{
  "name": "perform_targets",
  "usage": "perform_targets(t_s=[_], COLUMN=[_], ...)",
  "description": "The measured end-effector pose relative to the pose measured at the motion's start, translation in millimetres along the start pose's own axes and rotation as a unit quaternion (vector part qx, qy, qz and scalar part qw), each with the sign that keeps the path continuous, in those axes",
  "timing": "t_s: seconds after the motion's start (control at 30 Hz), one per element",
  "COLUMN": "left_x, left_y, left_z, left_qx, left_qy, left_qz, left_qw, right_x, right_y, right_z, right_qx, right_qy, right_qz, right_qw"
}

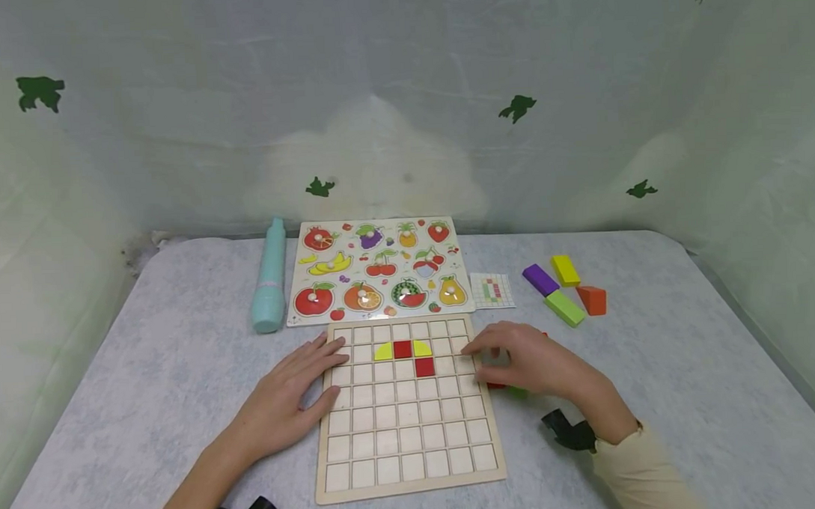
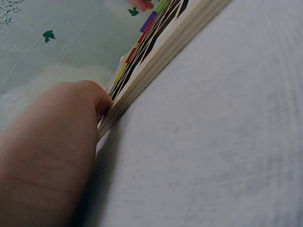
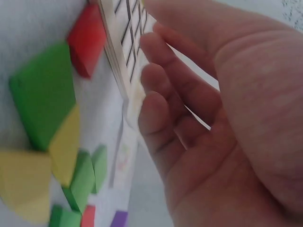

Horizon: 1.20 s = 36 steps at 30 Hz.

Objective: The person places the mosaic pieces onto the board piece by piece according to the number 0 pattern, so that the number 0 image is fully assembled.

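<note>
Possibly at risk of skidding on the cloth: wooden grid board (image 1: 408, 427), flat on the grey table (image 1: 689, 394). Carried only four set pieces in its upper rows, two red tiles (image 1: 402, 350) and two yellow segments (image 1: 383, 352). Would have shaken those out of their cells under any uneven shove from one side (nothing but the shallow wooden frame seemed to hold them). Might also have knocked the loose green piece (image 3: 42, 94) and loose red piece (image 3: 87, 40), packed just beside the board's right edge, further off under a careless wrist.

Was flanked on both sides. Met the left hand (image 1: 287, 397) along its left edge: palm down, fingers straight and flat, tips over the outer column, thumb pressed against the board's side in the wrist view, gripping nothing. Met the right hand (image 1: 532, 362) at the upper right edge: fingers loosely curved over the rim, tips touching the wood. Could not tell whether something small sat between those fingertips, blurred as they were.

Further back, well apart from both hands: fruit puzzle (image 1: 381, 270), teal tube (image 1: 270, 278), small pattern card (image 1: 492, 290) and four coloured blocks (image 1: 564, 307).
</note>
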State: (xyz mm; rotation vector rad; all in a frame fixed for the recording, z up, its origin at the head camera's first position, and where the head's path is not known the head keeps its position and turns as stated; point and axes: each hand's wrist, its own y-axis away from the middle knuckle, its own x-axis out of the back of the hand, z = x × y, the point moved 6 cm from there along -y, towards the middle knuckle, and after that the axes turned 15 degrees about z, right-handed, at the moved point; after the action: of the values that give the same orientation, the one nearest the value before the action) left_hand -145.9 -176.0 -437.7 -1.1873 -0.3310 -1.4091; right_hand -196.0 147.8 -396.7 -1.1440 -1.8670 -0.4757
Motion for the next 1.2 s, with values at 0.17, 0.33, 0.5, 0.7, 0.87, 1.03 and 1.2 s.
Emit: perform_targets(t_s=[0.17,0.33,0.5,0.7,0.87,1.03,1.2], left_x=[0.0,-0.1,0.1,-0.1,-0.3,-0.2,0.0], left_y=[-0.4,-0.2,-0.3,0.0,0.2,0.2,0.0], left_z=[-0.1,-0.3,-0.3,-0.4,-0.3,-0.3,0.3], left_qx=[-0.002,-0.006,-0.004,-0.001,0.000,0.005,0.004], left_qy=[0.002,0.003,0.003,0.003,0.003,0.002,0.001], left_qz=[0.002,0.005,0.004,0.002,0.001,-0.001,0.000], left_qw=[1.0000,1.0000,1.0000,1.0000,1.0000,1.0000,1.0000], right_x=[6.8,7.2,4.9,6.9,6.9,0.7,-8.5], right_y=[4.1,6.2,7.1,7.1,5.8,2.1,-1.8], right_z=[13.6,19.2,22.9,22.0,16.1,5.5,-6.2], right_qx=[-0.020,-0.031,-0.035,-0.008,0.019,0.035,0.021], right_qy=[-0.009,-0.020,-0.010,0.014,0.004,-0.013,-0.015], right_qz=[-0.019,-0.043,-0.062,-0.047,-0.026,-0.010,-0.001], right_qw=[1.000,0.998,0.997,0.999,0.999,0.999,1.000])
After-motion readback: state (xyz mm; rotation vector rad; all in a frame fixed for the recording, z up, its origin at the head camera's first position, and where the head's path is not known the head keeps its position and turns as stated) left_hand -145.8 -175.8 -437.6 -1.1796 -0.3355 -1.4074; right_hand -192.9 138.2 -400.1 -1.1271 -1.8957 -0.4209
